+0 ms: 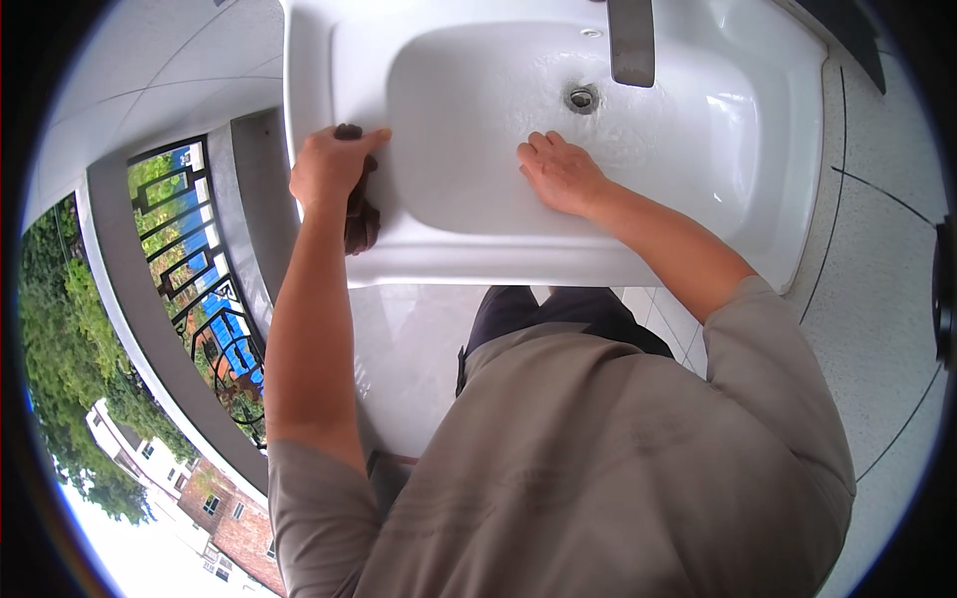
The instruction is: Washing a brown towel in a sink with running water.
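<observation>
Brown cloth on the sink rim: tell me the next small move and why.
Probably carry the brown cloth into the basin. The left hand grips it on the sink's left rim, while the right hand lies flat, open, inside the basin near the drain, under the faucet.

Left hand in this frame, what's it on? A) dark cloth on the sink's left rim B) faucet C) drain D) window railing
A: the left hand grips a dark brown cloth on the left rim of the sink, while the right hand lies flat inside the basin near the drain.
</observation>
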Demonstrator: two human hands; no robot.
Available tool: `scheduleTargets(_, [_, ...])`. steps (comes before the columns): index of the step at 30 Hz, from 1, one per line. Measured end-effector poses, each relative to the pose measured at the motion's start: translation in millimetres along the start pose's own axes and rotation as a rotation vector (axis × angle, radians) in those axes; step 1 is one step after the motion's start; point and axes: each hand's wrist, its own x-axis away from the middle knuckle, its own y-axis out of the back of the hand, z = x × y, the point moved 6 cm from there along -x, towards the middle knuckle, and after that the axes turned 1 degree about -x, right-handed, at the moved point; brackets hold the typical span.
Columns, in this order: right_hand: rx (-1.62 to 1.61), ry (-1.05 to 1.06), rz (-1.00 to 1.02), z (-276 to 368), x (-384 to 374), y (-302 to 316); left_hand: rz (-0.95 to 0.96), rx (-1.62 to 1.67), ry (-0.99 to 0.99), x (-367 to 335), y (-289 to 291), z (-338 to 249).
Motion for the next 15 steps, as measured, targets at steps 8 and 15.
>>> scheduleTargets(8, [0.282, -0.158, -0.547, -73.1, -17.5, 32.9, -0.019, 0.018, 0.007, -3.6, -0.6, 5.8])
scheduleTargets(15, [-0.166, -0.011, -0.624, -58.6, -71.1, 76.4, -0.052, -0.034, -0.019, -9.4, -3.2, 4.7])
